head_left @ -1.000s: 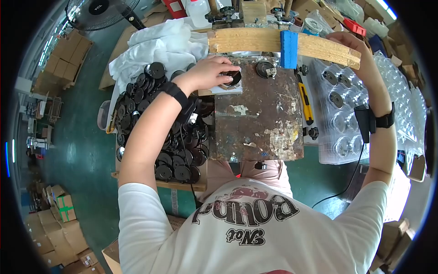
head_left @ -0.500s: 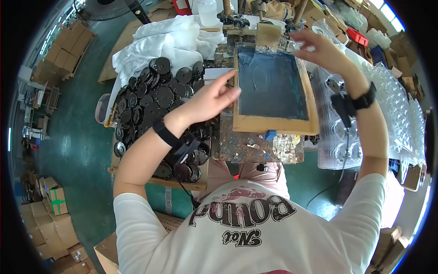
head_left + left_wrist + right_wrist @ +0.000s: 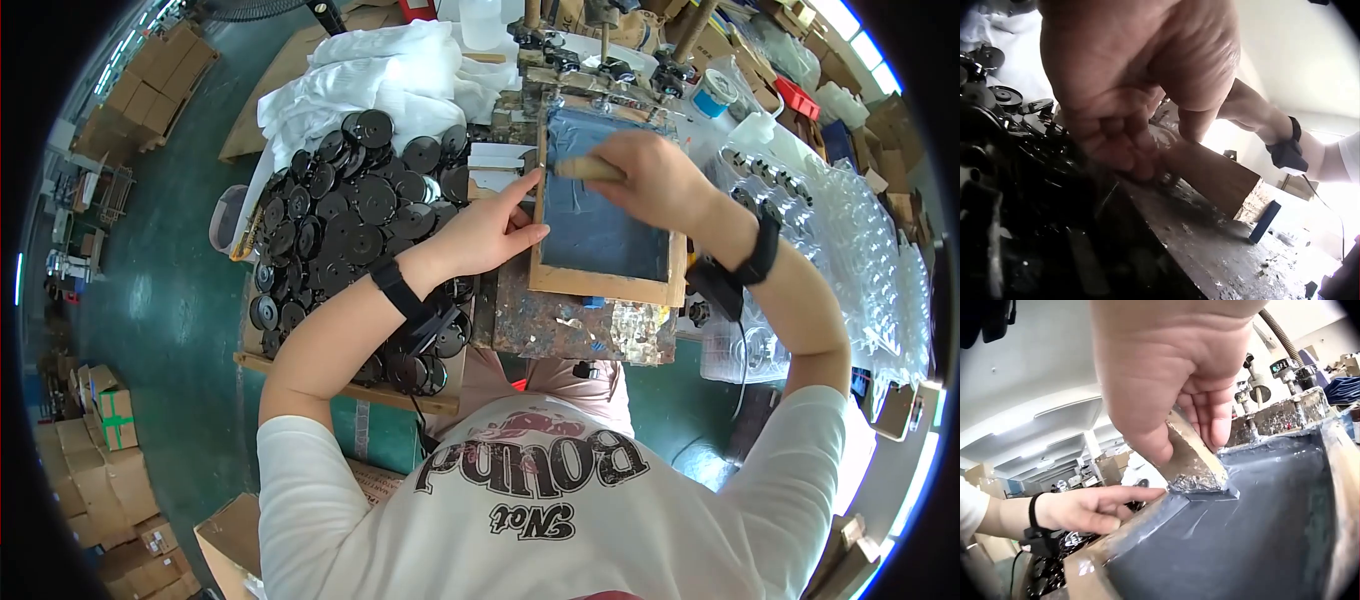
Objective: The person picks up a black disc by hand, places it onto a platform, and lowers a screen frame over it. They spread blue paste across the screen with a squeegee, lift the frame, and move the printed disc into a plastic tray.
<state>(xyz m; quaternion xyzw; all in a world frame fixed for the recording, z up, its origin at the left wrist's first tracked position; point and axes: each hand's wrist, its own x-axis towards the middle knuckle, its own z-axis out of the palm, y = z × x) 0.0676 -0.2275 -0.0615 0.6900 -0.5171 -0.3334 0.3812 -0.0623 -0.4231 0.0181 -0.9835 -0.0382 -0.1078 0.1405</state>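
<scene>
A wooden screen-printing frame (image 3: 608,286) lies low over the stained board, its mesh (image 3: 600,242) coated with dark blue-grey ink. My right hand (image 3: 655,178) grips a squeegee (image 3: 1194,456) by its pale, ink-crusted handle, thumb on one side and fingers on the other. The squeegee's blade meets the inked mesh near the frame's left edge. At that edge is my left hand (image 3: 480,232), index finger and thumb stretched out against the wooden side. Seen from the left wrist, its other fingers bend inward beneath the palm. What lies under the mesh is hidden.
Many black round discs (image 3: 350,230) are heaped on a tray to the left, with white cloth (image 3: 390,85) behind. Clamps (image 3: 615,70) stand at the frame's far end. Clear plastic trays (image 3: 850,240) lie to the right. A blue block (image 3: 1265,222) sits at the frame's near end.
The frame swung down from its raised position over the board. My left hand left the black disc and moved to the frame's side. My right hand took the squeegee and brought it onto the mesh.
</scene>
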